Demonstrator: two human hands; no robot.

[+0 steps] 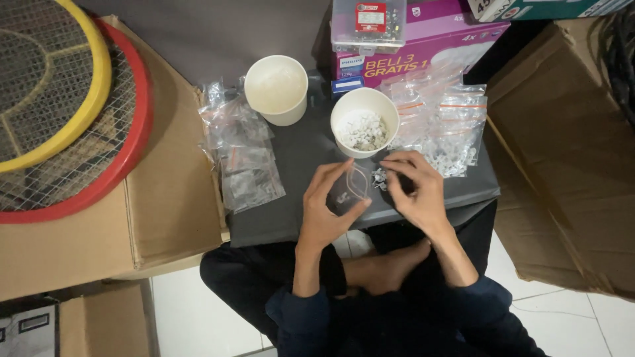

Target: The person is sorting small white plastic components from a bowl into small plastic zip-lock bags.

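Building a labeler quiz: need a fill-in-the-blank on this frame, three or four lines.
1. The left hand holds a small clear ____ open.
2. The right hand picks at small white pieces lying on the dark ____.
3. Of the two white cups, the one nearer the right hand is full of white pieces; the other cup looks ____.
4. Filled bags lie left of the cups, more bags to the ____.

Missing words: bag; tabletop; empty; right

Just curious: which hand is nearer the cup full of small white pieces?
Right hand, just below the cup. The left hand is lower, holding a small clear bag.
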